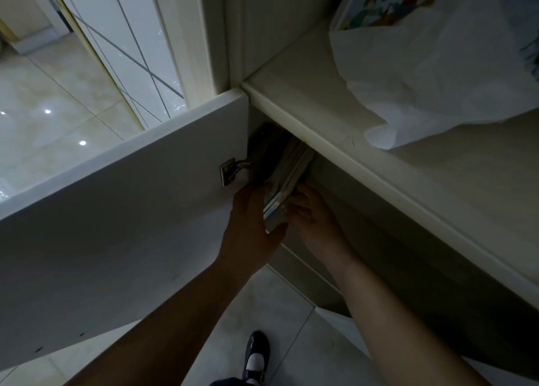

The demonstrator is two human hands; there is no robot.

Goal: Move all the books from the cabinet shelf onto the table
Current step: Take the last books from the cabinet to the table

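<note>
View: head camera, looking steeply down along both bare forearms into a low cabinet; light is dim.
Cabinet door (116, 210): swung open to the left, metal hinge (230, 171) visible on its inner face.
Books (284, 181): a small stack standing on edge inside the cabinet opening, just under the white counter edge (335, 143), leaning slightly; the near corner of the stack sits between the two hands.
Left hand (253, 225): arm extended forward from lower left, back of hand toward camera, thumb hooked round the near bottom corner of the stack; gripping the books from the left side.
Right hand (315, 219): arm extended from lower right, hand tilted with fingers (300, 193) laid against the right face of the stack; whether they curl round it or only press flat cannot be told in the shadow.
Counter top: white plastic bag (437, 79) lying on it, an illustrated sheet (388, 3) propped behind.
Floor (43, 117): pale glossy tile; one dark shoe (256, 356) visible below the arms.
</note>
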